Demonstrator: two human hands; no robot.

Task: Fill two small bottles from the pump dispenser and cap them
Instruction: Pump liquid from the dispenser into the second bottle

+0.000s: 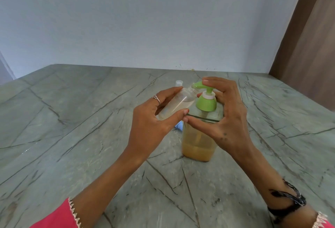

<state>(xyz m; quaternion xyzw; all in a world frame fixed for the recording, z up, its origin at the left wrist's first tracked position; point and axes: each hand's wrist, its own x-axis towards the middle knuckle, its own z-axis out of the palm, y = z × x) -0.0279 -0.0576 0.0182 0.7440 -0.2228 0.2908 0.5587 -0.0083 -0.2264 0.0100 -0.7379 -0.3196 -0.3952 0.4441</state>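
A clear square pump dispenser (pixel 198 142) with amber liquid in its lower part stands on the stone counter. Its pump head (pixel 205 99) is green. My left hand (pixel 154 119) grips a small clear bottle (pixel 178 103), tilted, with its open mouth at the pump's spout. Pale liquid lies inside the bottle. My right hand (pixel 223 117) wraps around the dispenser, with a fingertip on top of the pump head and the thumb against the dispenser's shoulder. A small clear cap (pixel 179 83) stands on the counter behind the bottle. Something light blue (pixel 179 125) peeks out below my left hand, mostly hidden.
The grey-green veined stone counter (pixel 72 137) runs back to a pale wall (pixel 145 19). A brown wooden panel (pixel 311 46) stands at the right rear. I wear a ring on the left hand and a dark band on the right wrist.
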